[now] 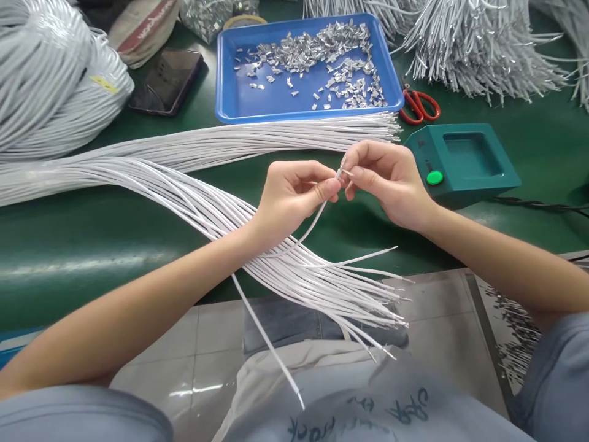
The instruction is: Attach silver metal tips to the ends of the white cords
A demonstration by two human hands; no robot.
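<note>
Head view shows both hands meeting above the green desk (92, 245). The left hand (289, 199) has its grip closed, thumb and forefinger pinching the end of a thin white insulated wire (309, 230). The right hand (391, 181) has its grip closed too, fingertips pinched on a tiny silver metal terminal (343, 174) that touches the wire's tip, right between the two hands. From the left grip the wire curves down and back toward the person.

Just below the grips, a fanned bundle of white wires with bare ends (322, 276) lies across the desk edge and over the person's lap. Just beyond the grips, a second straight sheaf of white wires (276, 135) stretches across the desk. Right of the right grip, near it, sits a teal plastic box with a round green button (462, 161). Farther beyond, a blue plastic tray (230, 92) holds loose silver terminals (322, 55), and red-handled scissors (419, 105) lie beside the tray's right rim. Far left of the grips rests a dark phone (165, 80).
</note>
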